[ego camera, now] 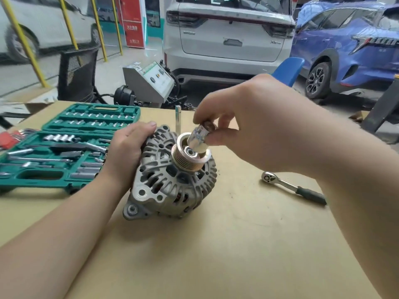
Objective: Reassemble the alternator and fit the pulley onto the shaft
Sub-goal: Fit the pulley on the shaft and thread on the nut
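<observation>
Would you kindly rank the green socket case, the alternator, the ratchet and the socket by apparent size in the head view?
1. green socket case
2. alternator
3. ratchet
4. socket, pinched in the right hand

The case lies farther back, so its lead is safe.

Green socket case (64, 147), perhaps ratchet (293, 187)
</observation>
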A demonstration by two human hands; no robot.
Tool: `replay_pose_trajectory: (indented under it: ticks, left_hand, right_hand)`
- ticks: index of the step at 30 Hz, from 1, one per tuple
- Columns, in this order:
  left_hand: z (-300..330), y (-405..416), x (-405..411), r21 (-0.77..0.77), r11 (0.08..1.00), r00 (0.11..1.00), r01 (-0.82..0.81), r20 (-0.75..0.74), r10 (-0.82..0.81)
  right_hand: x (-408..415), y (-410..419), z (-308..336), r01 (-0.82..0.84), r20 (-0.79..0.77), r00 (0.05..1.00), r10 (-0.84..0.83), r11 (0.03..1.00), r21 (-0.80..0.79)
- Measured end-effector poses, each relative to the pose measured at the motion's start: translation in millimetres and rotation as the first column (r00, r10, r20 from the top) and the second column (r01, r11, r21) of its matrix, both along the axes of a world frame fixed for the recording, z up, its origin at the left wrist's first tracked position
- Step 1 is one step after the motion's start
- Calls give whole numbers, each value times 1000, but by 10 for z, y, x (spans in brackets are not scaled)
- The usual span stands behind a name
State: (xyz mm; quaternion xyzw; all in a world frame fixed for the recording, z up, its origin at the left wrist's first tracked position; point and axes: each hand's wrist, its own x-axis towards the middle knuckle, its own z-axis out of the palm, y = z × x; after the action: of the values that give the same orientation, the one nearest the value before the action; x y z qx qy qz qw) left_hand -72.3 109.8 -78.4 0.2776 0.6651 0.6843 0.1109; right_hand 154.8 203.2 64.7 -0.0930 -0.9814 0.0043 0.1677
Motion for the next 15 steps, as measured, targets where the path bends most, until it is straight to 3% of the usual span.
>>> replay_pose_trajectory:
  ticks: [6,9,15]
  left_hand:
    - [-61,-70,-30,-5,995,995,95,-6,-95]
    - [-16,-3,-47,-13,999,999,29,-36,-30]
    - [-58,-120,39,40,988,987,149,-69,-146]
  right_hand:
    - [-182,143,-33,-68,58,996,67,998,1]
    - [-195,258,-173,-98,-20,995,97,993,-63]
    - [-234,387,-490,-123,-97,989,108,979,-161]
